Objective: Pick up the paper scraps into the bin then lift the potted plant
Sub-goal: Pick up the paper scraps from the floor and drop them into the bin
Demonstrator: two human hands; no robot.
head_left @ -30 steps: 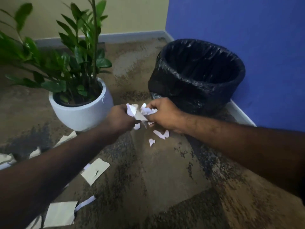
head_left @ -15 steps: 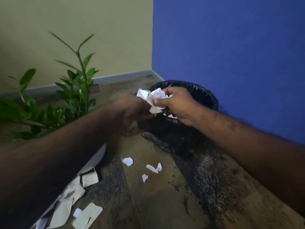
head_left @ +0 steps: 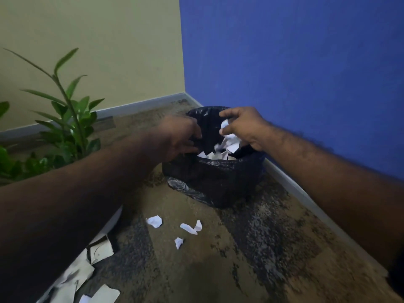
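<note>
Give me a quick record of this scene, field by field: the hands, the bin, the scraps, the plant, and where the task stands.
left hand: over the bin's left rim, fingers spread, holding nothing visible
right hand: above the bin mouth, white paper scraps at its fingers, dropping
bin: round bin lined with a black plastic bag, in the corner, white paper inside
floor scraps: three small white scraps in front of the bin; larger pieces lower left
plant: green leafy potted plant, left, pot mostly hidden by the arm
task status: scraps remain; plant not lifted

both hands over bin (head_left: 215, 178) | right hand (head_left: 244, 127) holds paper scraps (head_left: 229, 142) | left hand (head_left: 179, 136) fingers loose
</note>
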